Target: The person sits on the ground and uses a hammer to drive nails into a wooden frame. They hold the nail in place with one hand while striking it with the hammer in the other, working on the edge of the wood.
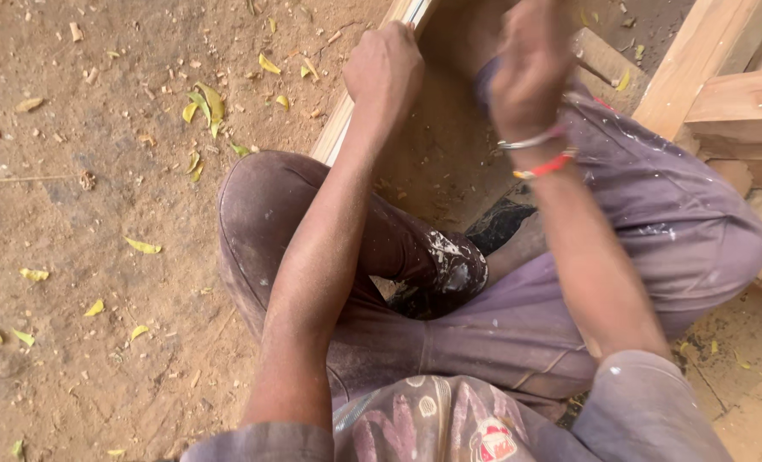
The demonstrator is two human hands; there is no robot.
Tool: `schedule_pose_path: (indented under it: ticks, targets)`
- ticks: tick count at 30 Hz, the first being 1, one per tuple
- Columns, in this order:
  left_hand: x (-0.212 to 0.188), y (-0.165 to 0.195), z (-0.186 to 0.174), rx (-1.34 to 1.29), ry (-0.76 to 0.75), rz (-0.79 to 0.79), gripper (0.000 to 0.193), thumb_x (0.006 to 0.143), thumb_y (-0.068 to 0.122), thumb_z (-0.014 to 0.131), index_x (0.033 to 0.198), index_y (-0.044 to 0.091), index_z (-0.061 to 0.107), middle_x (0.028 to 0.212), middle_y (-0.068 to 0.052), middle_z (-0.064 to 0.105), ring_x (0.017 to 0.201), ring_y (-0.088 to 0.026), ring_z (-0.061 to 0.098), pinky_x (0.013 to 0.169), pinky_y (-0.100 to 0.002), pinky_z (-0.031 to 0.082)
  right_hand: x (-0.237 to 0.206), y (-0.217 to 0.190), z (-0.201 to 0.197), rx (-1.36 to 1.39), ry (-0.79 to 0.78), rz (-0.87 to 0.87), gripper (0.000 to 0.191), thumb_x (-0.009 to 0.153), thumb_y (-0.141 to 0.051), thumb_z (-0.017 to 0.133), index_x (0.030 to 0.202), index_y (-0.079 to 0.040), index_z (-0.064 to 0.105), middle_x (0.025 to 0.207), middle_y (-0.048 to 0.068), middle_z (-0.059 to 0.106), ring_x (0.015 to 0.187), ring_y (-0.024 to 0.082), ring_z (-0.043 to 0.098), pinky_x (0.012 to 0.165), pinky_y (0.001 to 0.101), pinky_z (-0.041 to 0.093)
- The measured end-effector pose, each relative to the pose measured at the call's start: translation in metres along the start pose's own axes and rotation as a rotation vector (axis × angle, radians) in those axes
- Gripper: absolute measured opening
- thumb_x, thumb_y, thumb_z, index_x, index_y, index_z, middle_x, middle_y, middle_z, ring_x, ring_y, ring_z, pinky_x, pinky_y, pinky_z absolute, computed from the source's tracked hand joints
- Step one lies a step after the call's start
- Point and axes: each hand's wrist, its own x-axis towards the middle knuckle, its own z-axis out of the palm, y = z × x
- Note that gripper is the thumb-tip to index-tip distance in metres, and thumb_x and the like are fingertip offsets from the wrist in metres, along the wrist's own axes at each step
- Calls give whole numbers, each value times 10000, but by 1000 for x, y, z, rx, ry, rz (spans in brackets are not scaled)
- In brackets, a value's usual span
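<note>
I sit cross-legged on dusty ground in stained purple trousers. My left hand point(385, 68) is closed over the edge of a pale wooden frame piece point(336, 128) that runs up and away from my knee. My right hand point(528, 73), blurred by motion, is raised over the dark wooden panel point(436, 154) inside the frame, fingers curled. Whether it holds anything is unclear. Silver and red bangles circle its wrist.
Pale timber beams point(740, 107) lie stacked at the right. Another wooden piece point(603, 56) lies behind my right hand. The earth floor point(98, 214) at the left is strewn with wood chips and yellow-green leaves.
</note>
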Motion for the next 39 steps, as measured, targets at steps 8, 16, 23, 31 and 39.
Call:
schedule_pose_path:
  ticks: [8,16,23,31,39]
  targets:
    - [4,5,-8,-1,-115,-71,440,1061,289,441,886,31,751,781,-204,731,699,-359,749,598,-498,579,-3,23,-3,-210,-138,25,334,1198,-101,487,1524,-32,511,916,140,681,790,262,701,730,418,523]
    - [7,7,-14,57,-164,-97,387,1043,257,453,949,36,756,784,-205,736,677,-310,748,550,-456,578,35,-41,-49,-138,-44,-110,272,1223,-123,451,1034,24,579,798,97,596,692,225,623,640,375,440]
    - [4,9,-17,-3,-119,-77,312,1006,206,487,1016,87,775,885,-213,748,793,-368,753,669,-495,585,59,-49,-75,2,12,-70,396,1278,-133,463,925,25,545,748,98,594,592,174,590,551,275,408]
    - [3,13,-18,71,-166,-92,262,991,185,537,1012,100,784,882,-191,756,745,-311,756,594,-452,588,54,-45,-97,50,27,50,408,1230,-34,383,839,61,452,701,113,547,578,180,528,555,271,361]
    - [6,11,-11,79,-188,-104,304,1020,250,522,997,63,761,843,-182,743,686,-269,749,550,-425,591,42,-26,-95,108,60,61,132,1113,-45,479,1128,80,519,691,182,582,585,297,568,537,383,402]
